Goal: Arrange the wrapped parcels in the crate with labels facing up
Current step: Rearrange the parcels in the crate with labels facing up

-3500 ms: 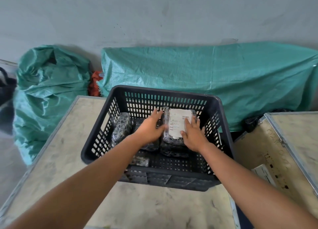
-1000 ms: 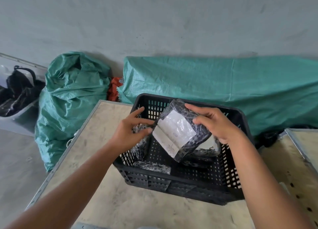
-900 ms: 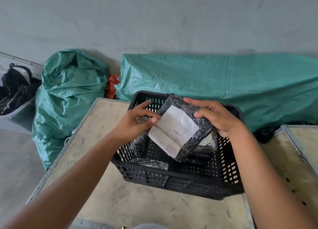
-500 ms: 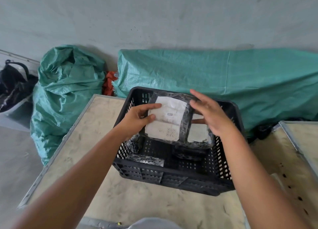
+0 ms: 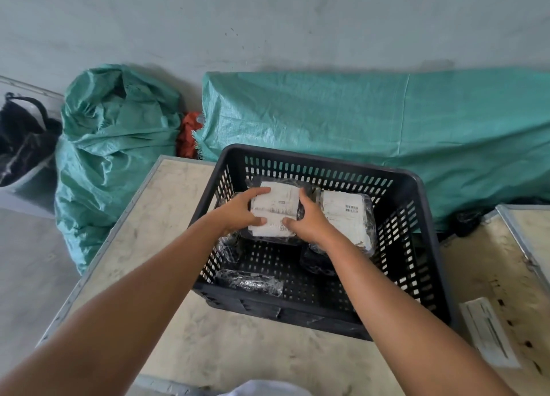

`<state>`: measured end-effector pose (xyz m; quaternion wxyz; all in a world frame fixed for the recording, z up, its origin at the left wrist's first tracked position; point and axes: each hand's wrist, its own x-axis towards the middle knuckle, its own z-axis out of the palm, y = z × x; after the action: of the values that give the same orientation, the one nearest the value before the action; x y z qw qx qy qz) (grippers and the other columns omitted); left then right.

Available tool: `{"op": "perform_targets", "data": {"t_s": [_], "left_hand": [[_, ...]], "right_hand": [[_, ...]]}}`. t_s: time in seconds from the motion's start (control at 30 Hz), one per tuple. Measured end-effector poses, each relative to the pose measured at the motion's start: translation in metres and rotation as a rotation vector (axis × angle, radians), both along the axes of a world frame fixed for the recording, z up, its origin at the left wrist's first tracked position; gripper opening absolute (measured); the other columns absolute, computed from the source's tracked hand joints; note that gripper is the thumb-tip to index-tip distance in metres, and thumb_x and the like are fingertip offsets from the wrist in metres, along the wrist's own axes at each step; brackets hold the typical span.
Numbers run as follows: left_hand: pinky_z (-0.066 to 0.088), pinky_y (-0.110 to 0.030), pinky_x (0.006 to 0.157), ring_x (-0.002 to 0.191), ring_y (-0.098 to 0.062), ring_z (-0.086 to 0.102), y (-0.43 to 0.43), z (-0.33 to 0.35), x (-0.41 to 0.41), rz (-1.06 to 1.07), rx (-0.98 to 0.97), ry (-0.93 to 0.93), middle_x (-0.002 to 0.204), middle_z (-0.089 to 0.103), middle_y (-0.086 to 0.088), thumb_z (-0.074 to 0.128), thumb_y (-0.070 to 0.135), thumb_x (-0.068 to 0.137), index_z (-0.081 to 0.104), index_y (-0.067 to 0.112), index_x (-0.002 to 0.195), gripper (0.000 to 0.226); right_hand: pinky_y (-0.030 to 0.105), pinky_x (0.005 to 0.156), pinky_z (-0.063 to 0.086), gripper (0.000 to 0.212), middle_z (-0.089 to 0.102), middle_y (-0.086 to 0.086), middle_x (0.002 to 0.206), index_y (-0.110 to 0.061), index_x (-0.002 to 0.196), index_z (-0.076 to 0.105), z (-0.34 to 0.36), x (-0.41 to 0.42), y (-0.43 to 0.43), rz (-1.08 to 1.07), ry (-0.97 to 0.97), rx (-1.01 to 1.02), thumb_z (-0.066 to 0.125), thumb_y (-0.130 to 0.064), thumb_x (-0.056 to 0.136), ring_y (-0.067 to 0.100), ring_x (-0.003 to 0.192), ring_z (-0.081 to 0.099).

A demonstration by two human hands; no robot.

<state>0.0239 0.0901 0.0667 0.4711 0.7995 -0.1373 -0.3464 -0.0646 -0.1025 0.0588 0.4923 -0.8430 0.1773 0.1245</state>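
A black slotted crate (image 5: 416, 205) stands on a pale table. Inside at the back left lies a black wrapped parcel (image 5: 276, 205) with its white label up. My left hand (image 5: 241, 209) grips its left edge and my right hand (image 5: 309, 220) its right edge. To its right a second parcel (image 5: 345, 214) lies with its label facing up. A small wrapped parcel (image 5: 248, 281) with no label showing lies at the crate's front left. Another dark one (image 5: 227, 247) leans on the left wall. A dark parcel (image 5: 317, 263) sits under my right wrist.
The pale table (image 5: 166, 211) has a metal rim. A second table (image 5: 506, 261) with a white paper strip (image 5: 488, 333) stands at the right. Green woven sacks (image 5: 113, 145) and a green tarp-covered heap (image 5: 372, 119) line the wall. A black bag (image 5: 20, 136) sits far left.
The parcel I held tilted above the crate has been turned label up and lowered into the back left of the crate. Both hands went down with it.
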Motion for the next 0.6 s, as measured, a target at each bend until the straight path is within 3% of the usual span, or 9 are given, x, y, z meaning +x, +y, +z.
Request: {"op": "perform_targets", "data": {"t_s": [0.1, 0.17, 0.27, 0.33, 0.4, 0.47, 0.53, 0.6], "left_hand": [[0.058, -0.019, 0.064, 0.092, -0.015, 0.067, -0.005, -0.009, 0.001, -0.169, 0.183, -0.038, 0.128, 0.057, 0.006, 0.075, 0.001, 0.089, 0.015, 0.042, 0.161, 0.102], [0.057, -0.025, 0.070, 0.093, -0.018, 0.067, -0.015, -0.018, -0.001, -0.252, 0.330, -0.118, 0.129, 0.051, 0.007, 0.073, 0.009, 0.091, -0.003, 0.040, 0.161, 0.109], [0.057, -0.034, 0.071, 0.080, -0.018, 0.066, -0.027, -0.039, -0.005, -0.259, 0.434, -0.174, 0.123, 0.062, -0.005, 0.073, 0.009, 0.091, -0.010, 0.035, 0.162, 0.111], [0.053, -0.031, 0.057, 0.068, -0.016, 0.061, -0.031, -0.053, -0.003, -0.231, 0.455, -0.171, 0.114, 0.065, -0.009, 0.073, 0.008, 0.090, -0.008, 0.035, 0.162, 0.112], [0.047, -0.028, 0.055, 0.070, -0.017, 0.061, -0.034, -0.063, -0.001, -0.196, 0.481, -0.183, 0.109, 0.064, -0.009, 0.073, 0.006, 0.088, -0.004, 0.035, 0.163, 0.111], [0.048, -0.028, 0.066, 0.084, -0.020, 0.062, -0.038, -0.072, 0.000, -0.178, 0.502, -0.224, 0.117, 0.061, -0.012, 0.071, 0.004, 0.088, 0.000, 0.032, 0.163, 0.107], [0.052, -0.031, 0.083, 0.098, -0.024, 0.061, -0.041, -0.081, -0.004, -0.212, 0.524, -0.250, 0.130, 0.054, -0.018, 0.067, 0.002, 0.090, 0.000, 0.027, 0.164, 0.103], [0.053, -0.033, 0.097, 0.116, -0.031, 0.061, -0.044, -0.088, -0.007, -0.274, 0.587, -0.234, 0.157, 0.028, -0.032, 0.062, -0.005, 0.092, -0.004, 0.025, 0.164, 0.103]], "right_hand": [[0.030, 0.075, 0.060, 0.106, 0.052, 0.008, 0.145, -0.028, 0.164, -0.001, -0.014, 0.002, 0.004, 0.013, 0.036, -0.030, 0.075, -0.014, 0.092, 0.008, 0.090, 0.062], [0.032, 0.073, 0.058, 0.106, 0.046, 0.015, 0.145, -0.031, 0.164, -0.005, -0.021, 0.008, 0.008, 0.030, 0.063, -0.101, 0.072, -0.015, 0.093, 0.024, 0.101, 0.066], [0.026, 0.066, 0.048, 0.107, 0.023, 0.019, 0.159, -0.032, 0.162, -0.016, -0.030, 0.020, 0.014, 0.084, 0.177, -0.208, 0.066, -0.015, 0.097, 0.034, 0.119, 0.058], [0.026, 0.074, 0.045, 0.106, 0.009, 0.017, 0.167, -0.030, 0.162, -0.018, -0.034, 0.025, 0.019, 0.062, 0.254, -0.223, 0.064, -0.010, 0.097, 0.035, 0.129, 0.051], [0.028, 0.084, 0.047, 0.106, 0.007, 0.020, 0.166, -0.028, 0.162, -0.016, -0.042, 0.031, 0.023, 0.013, 0.254, -0.228, 0.064, -0.005, 0.096, 0.035, 0.131, 0.050], [0.030, 0.091, 0.047, 0.099, 0.009, 0.024, 0.164, -0.022, 0.164, -0.012, -0.055, 0.031, 0.024, -0.026, 0.213, -0.203, 0.061, -0.008, 0.098, 0.036, 0.129, 0.051], [0.041, 0.108, 0.043, 0.083, 0.016, 0.026, 0.165, -0.018, 0.164, -0.007, -0.071, 0.027, 0.028, -0.069, 0.172, -0.165, 0.052, -0.019, 0.105, 0.040, 0.138, 0.045], [0.045, 0.121, 0.029, 0.069, 0.011, 0.021, 0.170, -0.018, 0.164, -0.005, -0.087, 0.023, 0.031, -0.090, 0.174, -0.187, 0.039, -0.020, 0.110, 0.039, 0.149, 0.031]]}}
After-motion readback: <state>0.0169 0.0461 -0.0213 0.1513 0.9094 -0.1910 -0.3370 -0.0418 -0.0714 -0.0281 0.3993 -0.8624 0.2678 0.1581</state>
